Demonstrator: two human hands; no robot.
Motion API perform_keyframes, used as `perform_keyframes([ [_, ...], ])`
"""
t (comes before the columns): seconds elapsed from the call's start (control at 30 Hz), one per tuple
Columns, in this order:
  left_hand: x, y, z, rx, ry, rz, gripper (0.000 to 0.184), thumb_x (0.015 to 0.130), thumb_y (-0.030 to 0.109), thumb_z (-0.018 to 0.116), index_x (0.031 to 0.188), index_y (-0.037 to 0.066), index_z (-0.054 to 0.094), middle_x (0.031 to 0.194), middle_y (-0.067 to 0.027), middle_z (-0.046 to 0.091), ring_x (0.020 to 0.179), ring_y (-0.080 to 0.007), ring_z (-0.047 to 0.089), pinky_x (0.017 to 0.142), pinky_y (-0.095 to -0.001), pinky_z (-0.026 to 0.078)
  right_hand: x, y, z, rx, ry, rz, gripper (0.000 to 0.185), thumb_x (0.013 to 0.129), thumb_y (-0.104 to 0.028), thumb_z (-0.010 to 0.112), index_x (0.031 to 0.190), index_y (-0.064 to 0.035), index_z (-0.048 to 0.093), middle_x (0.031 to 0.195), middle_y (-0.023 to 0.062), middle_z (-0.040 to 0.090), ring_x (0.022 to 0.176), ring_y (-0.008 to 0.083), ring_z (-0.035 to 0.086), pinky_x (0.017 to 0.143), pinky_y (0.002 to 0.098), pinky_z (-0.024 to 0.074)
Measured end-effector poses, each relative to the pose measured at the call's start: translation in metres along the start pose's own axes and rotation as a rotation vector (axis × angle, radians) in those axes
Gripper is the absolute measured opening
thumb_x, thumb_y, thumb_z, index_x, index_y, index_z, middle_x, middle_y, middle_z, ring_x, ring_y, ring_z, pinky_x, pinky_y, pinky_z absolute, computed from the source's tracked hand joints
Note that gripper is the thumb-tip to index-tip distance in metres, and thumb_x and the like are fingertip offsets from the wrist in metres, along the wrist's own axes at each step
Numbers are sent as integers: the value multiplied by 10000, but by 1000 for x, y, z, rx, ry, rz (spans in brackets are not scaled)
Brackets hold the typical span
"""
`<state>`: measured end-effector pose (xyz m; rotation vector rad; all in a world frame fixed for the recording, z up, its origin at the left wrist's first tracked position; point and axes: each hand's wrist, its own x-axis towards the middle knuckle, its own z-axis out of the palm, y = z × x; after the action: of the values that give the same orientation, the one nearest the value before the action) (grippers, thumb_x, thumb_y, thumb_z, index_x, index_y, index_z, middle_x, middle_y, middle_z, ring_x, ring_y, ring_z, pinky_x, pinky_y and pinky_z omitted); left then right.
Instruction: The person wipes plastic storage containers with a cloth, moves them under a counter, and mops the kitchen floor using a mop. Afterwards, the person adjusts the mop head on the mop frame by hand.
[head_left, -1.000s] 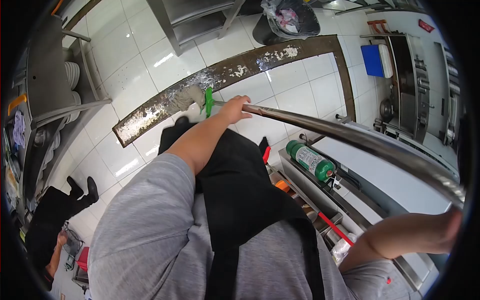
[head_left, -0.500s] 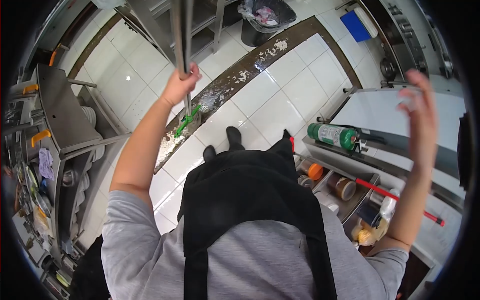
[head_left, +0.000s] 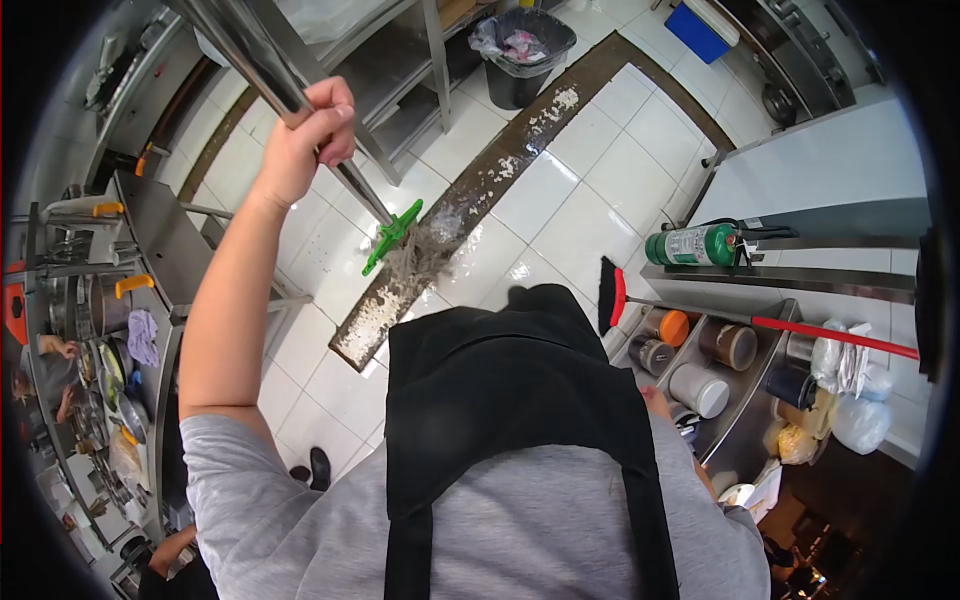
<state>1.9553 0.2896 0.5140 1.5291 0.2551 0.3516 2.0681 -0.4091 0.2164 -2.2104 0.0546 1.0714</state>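
My left hand point(head_left: 308, 138) is wrapped round the shiny metal handle point(head_left: 245, 55) of a mop. The handle slants from the upper left down to a green mop clamp point(head_left: 393, 237). Grey mop strings point(head_left: 425, 258) spread below the clamp, over a dark, wet strip point(head_left: 495, 185) set in the white tile floor. Pale flaky patches point(head_left: 372, 320) lie along this strip. Beside my black apron, only a small part of my right hand point(head_left: 656, 403) shows, near the containers on the right; its fingers are mostly hidden.
On the right are a green cylinder point(head_left: 692, 245), a red broom point(head_left: 614, 292) and a shelf of jars point(head_left: 728, 343). A black bin point(head_left: 515, 75) stands at the back. Steel shelving point(head_left: 160, 235) lines the left. Another person's arm point(head_left: 172, 550) shows at lower left.
The mop head has shifted slightly right and away, its strings now spread on the strip. The handle's top leans further left. My right hand has dropped from its raised position to my side.
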Motion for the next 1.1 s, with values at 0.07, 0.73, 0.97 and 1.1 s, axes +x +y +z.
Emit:
perform_keyframes([
  [0.07,3,38,18,13,-27,62,151,844,156,467,737,71,402,467,8,335,426,-97,310,460,-245,288,32,-2,16,-28,-1,-52,142,856,-186,597,867,-48,568,703,10,564,605,108,527,536,275,437],
  [0.73,126,370,279,282,250,652,390,933,418,331,987,34,373,494,49,292,364,-99,339,383,-257,378,18,-417,106,610,-725,-812,781,853,-452,608,1373,1,239,1240,165,476,1020,205,516,768,298,483],
  [0.97,164,395,336,261,368,681,316,950,317,333,1057,38,434,659,-4,434,469,-94,414,465,-242,435,27,-423,42,756,-240,-1017,785,871,-365,616,1393,-8,153,1250,182,454,1088,221,503,908,359,438],
  [1.1,179,413,350,340,452,676,389,945,353,350,1216,77,386,945,-45,491,792,-131,528,753,-324,507,36,-410,12,1027,-338,-1024,638,919,-274,557,1382,-33,190,1241,130,460,1094,186,485,880,333,463],
])
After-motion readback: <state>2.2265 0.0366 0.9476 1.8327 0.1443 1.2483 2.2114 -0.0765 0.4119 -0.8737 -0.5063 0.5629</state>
